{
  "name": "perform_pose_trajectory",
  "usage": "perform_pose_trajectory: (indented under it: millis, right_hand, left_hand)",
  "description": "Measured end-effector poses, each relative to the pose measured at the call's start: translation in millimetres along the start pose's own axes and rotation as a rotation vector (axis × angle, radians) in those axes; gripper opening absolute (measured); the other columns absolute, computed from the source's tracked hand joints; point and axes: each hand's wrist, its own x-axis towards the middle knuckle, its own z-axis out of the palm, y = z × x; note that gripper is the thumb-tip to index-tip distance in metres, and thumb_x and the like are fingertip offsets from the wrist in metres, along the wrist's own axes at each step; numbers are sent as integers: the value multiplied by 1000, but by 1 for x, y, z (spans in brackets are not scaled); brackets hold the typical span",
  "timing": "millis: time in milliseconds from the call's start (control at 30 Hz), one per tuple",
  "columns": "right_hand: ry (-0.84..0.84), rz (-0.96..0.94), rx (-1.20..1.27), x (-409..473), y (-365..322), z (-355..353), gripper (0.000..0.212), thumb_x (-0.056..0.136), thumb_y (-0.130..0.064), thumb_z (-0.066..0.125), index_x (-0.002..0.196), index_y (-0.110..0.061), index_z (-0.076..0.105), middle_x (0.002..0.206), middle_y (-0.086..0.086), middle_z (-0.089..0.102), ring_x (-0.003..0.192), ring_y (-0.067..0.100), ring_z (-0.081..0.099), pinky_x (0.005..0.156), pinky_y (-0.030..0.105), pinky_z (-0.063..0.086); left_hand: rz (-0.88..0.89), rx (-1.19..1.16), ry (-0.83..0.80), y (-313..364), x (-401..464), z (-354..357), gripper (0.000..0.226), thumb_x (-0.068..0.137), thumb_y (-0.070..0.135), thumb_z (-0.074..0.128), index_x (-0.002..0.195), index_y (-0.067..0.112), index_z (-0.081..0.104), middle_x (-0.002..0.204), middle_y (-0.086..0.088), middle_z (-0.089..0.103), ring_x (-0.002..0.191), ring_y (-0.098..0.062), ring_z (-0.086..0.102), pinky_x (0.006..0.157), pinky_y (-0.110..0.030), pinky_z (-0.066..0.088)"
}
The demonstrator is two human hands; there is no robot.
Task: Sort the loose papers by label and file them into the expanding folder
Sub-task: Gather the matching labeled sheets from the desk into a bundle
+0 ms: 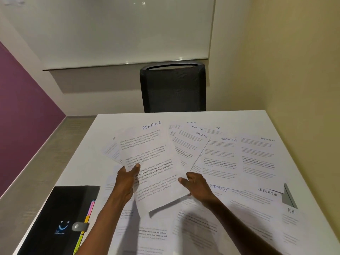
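Two hands [127, 183] gripping FINANCE sheet [152, 162] — black folder [60, 218] left, chair [173, 87] beyond

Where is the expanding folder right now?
In the head view the folder lies closed at the table's near left corner, left of the left hand that holds the FINANCE sheet.

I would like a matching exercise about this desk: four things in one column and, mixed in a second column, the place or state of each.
Things:
1. FINANCE sheet
2. expanding folder
3. office chair
4. HR sheet

Places or states:
A. behind the far edge of the table
B. lying on the table at its right edge, near the person
C. held up in both hands
D. closed, at the near left corner of the table

Pairs: 1-C, 2-D, 3-A, 4-B
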Motion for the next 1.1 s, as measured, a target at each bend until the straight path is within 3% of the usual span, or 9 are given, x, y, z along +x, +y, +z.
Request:
perform_pose_trajectory:
  millis: [100, 200, 300, 433, 567, 733, 833, 933, 1100]
  right_hand:
    - [77, 21, -10, 31, -3, -12, 16, 92, -26, 61, 83, -15, 67, 70, -1, 67, 60, 9, 58, 53, 25, 49]
    - [166, 54, -12, 73, -6, -30, 12, 88, -12, 57, 89, -10, 69, 78, 8, 74, 60, 13, 61, 52, 23, 45]
    - [239, 57, -99, 125, -5, -48, 10, 85, -9, 60, 85, -14, 68, 81, 8, 75, 66, 17, 66, 59, 25, 50]
    - [323, 61, -321, 195, 1, -67, 12, 86, -14, 62, 86, -6, 71, 91, 9, 72, 85, 26, 66, 82, 37, 53]
    - [363, 2, -511, 260, 1, -85, 12, 85, -4, 60, 82, -3, 72, 94, 9, 73, 92, 25, 65, 77, 24, 40]
    - [414, -37, -598, 333, -4, -100, 19, 85, -2, 56, 92, -5, 73, 96, 12, 74, 90, 27, 67, 76, 29, 48]
    - [388, -35, -674, 372, -6, -106, 21, 87, -8, 59, 105, -7, 69, 108, 15, 69, 98, 31, 64, 80, 33, 50]
    - [275, -44, -824, 404, -5, -111, 39, 88, -15, 65, 124, -3, 57, 119, 19, 59, 111, 36, 57, 90, 43, 51]
    - [182, -42, -1150, 429, -6, -112, 46, 91, -31, 64, 126, -5, 49, 123, 17, 48, 115, 34, 47, 90, 46, 44]
  left_hand:
    - [15, 5, 47, 5, 19, 6, 31, 97, 11, 61, 128, 8, 61, 116, -10, 71, 99, -26, 69, 82, -39, 58]
    - [14, 4, 84, 6, 47, 10, 33, 97, 15, 63, 130, 14, 61, 121, -10, 70, 107, -28, 67, 94, -44, 53]
    - [-12, -19, 92, 5, 74, 13, 36, 96, 19, 65, 131, 17, 61, 122, -6, 70, 108, -25, 67, 92, -37, 52]
    - [-27, -56, 117, 3, 110, 17, 41, 96, 14, 63, 137, 17, 57, 124, -3, 69, 110, -24, 67, 102, -46, 49]
    - [-14, -10, 127, 6, 146, 21, 47, 96, 16, 65, 141, 18, 52, 131, -3, 66, 115, -23, 65, 105, -48, 47]
    - [-5, 20, 116, 12, 185, 28, 42, 95, 15, 64, 137, 16, 56, 123, -2, 69, 112, -24, 66, 101, -46, 50]
    - [-17, 50, 133, 11, 206, 28, 42, 94, 19, 67, 135, 18, 59, 124, -2, 69, 115, -27, 65, 102, -52, 48]
    - [-21, 54, 145, 9, 225, 27, 43, 92, 22, 70, 134, 22, 59, 126, 1, 69, 116, -26, 65, 102, -55, 47]
    - [-28, 41, 152, 1, 236, 23, 41, 94, 19, 66, 134, 19, 59, 123, -1, 70, 111, -24, 68, 99, -49, 51]
